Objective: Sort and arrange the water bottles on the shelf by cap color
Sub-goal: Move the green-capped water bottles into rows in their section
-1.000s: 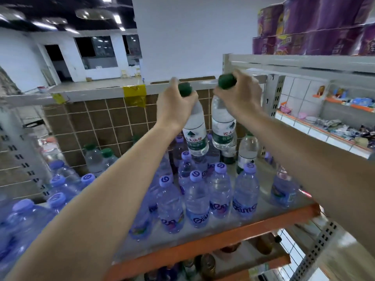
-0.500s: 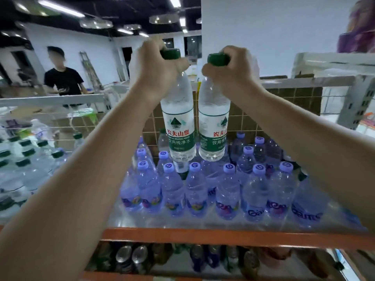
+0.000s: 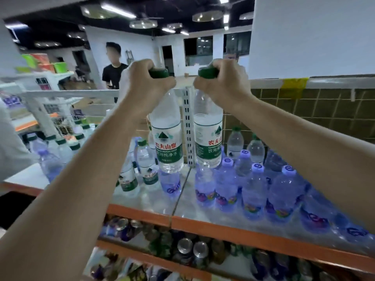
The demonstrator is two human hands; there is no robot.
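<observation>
Two green-capped bottles hang mid-frame, the left hand [image 3: 145,82] gripping one bottle [image 3: 167,136] and the right hand [image 3: 222,84] the other [image 3: 208,134], fingers curled round the necks. Since a second ago they have swung leftward over the shelf [image 3: 223,224], probably toward the green-capped group [image 3: 140,171] at lower left.

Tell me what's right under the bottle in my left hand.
A purple-cap bottle stands on the shelf below the held bottle in the left hand. The held bottle hides its cap.
</observation>
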